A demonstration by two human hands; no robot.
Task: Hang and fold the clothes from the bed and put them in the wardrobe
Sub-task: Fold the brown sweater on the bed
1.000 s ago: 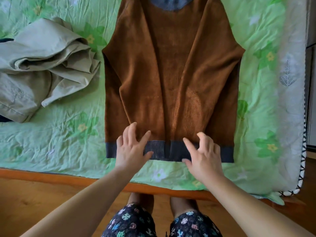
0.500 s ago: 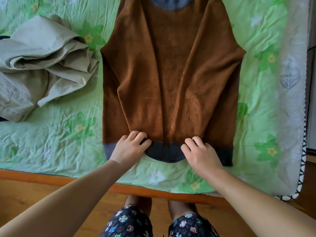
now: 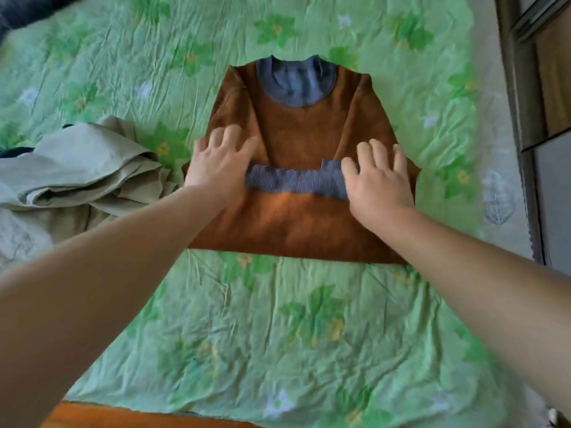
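A brown sweater [image 3: 296,131] with a grey collar [image 3: 295,84] lies on the green flowered bedspread [image 3: 278,335]. It is folded in half, so its grey ribbed hem band [image 3: 293,180] lies across the chest. My left hand [image 3: 219,165] rests flat on the left end of the band with its fingers spread. At the right end, my right hand [image 3: 378,180] presses down, its thumb on the band and its fingers nearly straight. Neither hand grips the cloth. The sleeves are tucked out of sight.
A crumpled beige garment [image 3: 77,171] lies left of the sweater, close to my left forearm. Something dark [image 3: 24,10] shows at the top left corner. A wardrobe front [image 3: 550,88] stands along the right edge. The wooden bed frame [image 3: 123,418] runs along the bottom.
Both hands pinched the hem at the near edge, carried it away from me and laid it over the chest, folding the sweater in half. The fingers have since straightened.
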